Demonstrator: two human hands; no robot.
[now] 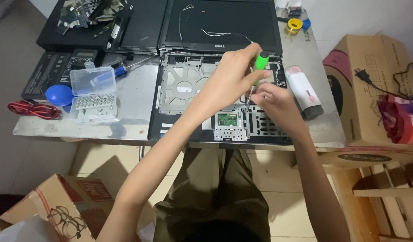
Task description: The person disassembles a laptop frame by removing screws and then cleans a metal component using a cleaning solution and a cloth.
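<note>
An opened black laptop (170, 130) lies on the metal table, keyboard removed, its silver inner frame (184, 83) and a small green circuit board (228, 119) exposed. My left hand (231, 78) grips a green-handled screwdriver (261, 61), held upright with its tip down on the laptop's right inner area. My right hand (271, 99) sits just beside the tip, fingers pinched around the shaft near the base. The laptop screen (220, 22) stands open at the back, with loose thin wires across it.
A clear bit case (93, 95), blue blower (58, 94), blue-handled screwdriver (121, 68), red wires (34, 110) and multimeter (83, 56) lie left. A white cleaning tool (303, 92) lies right. Cardboard boxes (363, 89) flank the table (130, 116); eyeglasses (65, 219) rest on a lower box.
</note>
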